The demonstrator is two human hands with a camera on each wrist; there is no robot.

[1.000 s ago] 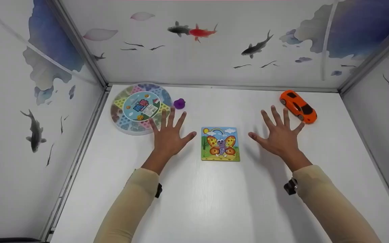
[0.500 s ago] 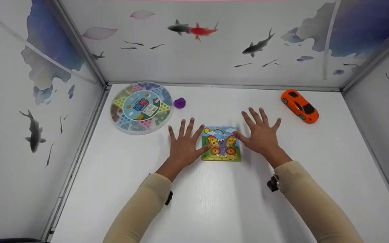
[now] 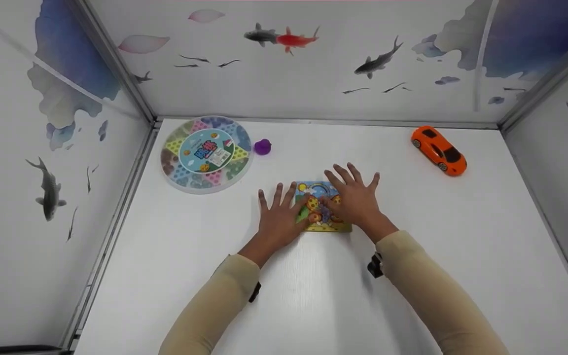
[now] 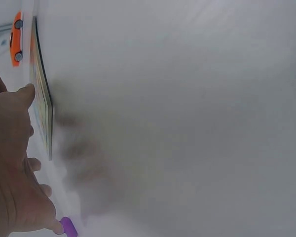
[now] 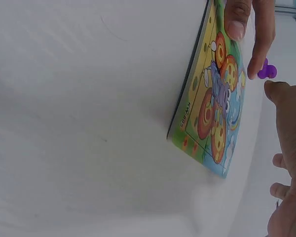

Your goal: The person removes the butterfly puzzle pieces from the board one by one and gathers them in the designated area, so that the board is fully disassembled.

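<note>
A flat square puzzle (image 3: pixel 328 227) with a butterfly picture lies on the white table. My left hand (image 3: pixel 280 223) is over its left side, fingers spread and straight, thumb over the picture. From the right, my right hand (image 3: pixel 358 201) reaches across the puzzle's right part with its fingers spread. Neither hand holds anything. In the right wrist view, the left thumb and a finger are above the puzzle (image 5: pixel 217 94); whether they touch it I cannot tell. The left wrist view shows the puzzle (image 4: pixel 42 94) edge-on, flat on the table. Part of the butterfly is hidden by the hands.
At the back left lies a round Chinese checkers board (image 3: pixel 207 185) with a printed centre. Beside it sits a small purple toy (image 3: pixel 263 147). An orange toy car (image 3: pixel 439 150) stands at the back right. Printed wall panels (image 3: pixel 313 88) enclose the table's back and sides.
Both hands have come inward from either side and are now over the puzzle, their thumbs close together. The puzzle and the other toys have stayed in place.
</note>
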